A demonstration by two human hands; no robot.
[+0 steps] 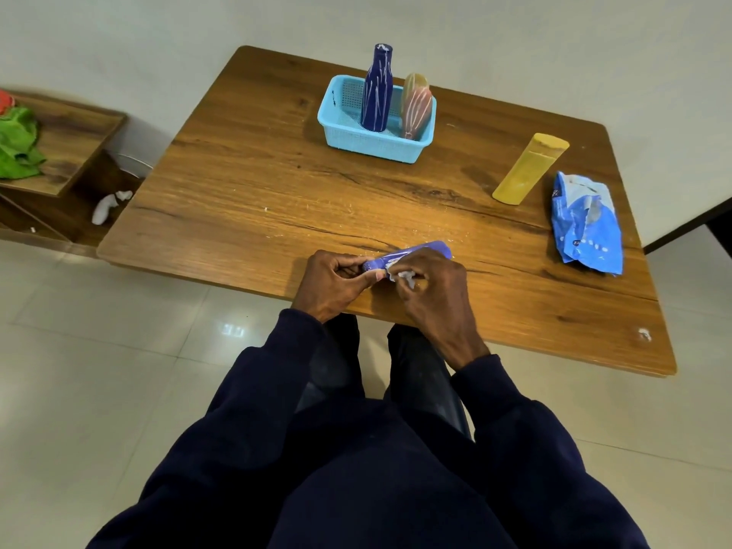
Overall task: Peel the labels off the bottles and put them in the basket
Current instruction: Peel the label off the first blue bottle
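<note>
A dark blue bottle (376, 93) and a pink bottle (416, 107) stood in the far basket (368, 146). At the near table (237, 172) edge, the left hand (332, 285) gripped a purple bottle (427, 249), and the right hand (435, 287) pinched its part-peeled white label (404, 276). A yellow bottle (528, 170) waited outside the basket, to the right.

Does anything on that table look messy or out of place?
Yes. White scraps litter the table around the purple bottle whose label is being peeled, a crumpled blue wrapper lies near its right edge, and the blue bottle and pink bottle in the basket are streaked white; the pink one leans.
</note>
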